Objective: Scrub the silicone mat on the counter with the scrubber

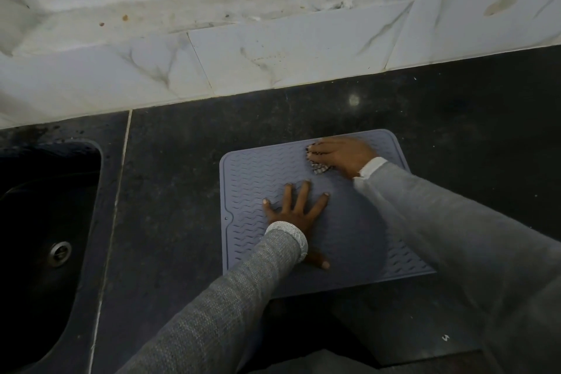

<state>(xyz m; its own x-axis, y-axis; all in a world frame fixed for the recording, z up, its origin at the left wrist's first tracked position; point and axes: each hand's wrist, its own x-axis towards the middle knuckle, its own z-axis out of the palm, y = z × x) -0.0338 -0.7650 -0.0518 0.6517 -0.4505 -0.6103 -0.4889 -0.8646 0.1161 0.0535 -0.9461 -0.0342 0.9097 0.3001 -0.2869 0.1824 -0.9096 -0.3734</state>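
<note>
- Silicone mat (258, 179) is lying flat on the dark worktop (455, 118), towards its front edge, well right of the sink (45, 222).
- Left hand (296, 214) is pressing down on the mat's middle, fingers spread and straight, thumb pointing back towards the front edge.
- Right hand (341, 153) is working near the mat's back right corner, fingers pressed together over the scrubber (318, 167), pinning it to the ridges.
- Judging the step: scrubbing is underway at the back right; the rest of the mat is probably not covered yet.
- Risk: the mat is sliding or buckling if the left hand is easing off, since the scrubber drags on the wavy ridges.
- Risk: the scrubber is slipping out from under flat fingers; little seems to be wrapping round it.
- Risk: the mat's near edge is sitting close to the worktop's front edge, so a hard pull could be tipping it off.
- Hard to make out: the right hand is motion-blurred, so the exact hold is unclear.
- Scrubber is mostly hidden; only a checkered scrap is showing.
- The right sleeve (440, 222) is covering the mat's right side; the front corners are hidden by both arms.
- Any dirt or soap on the mat is too dim to tell.
</note>
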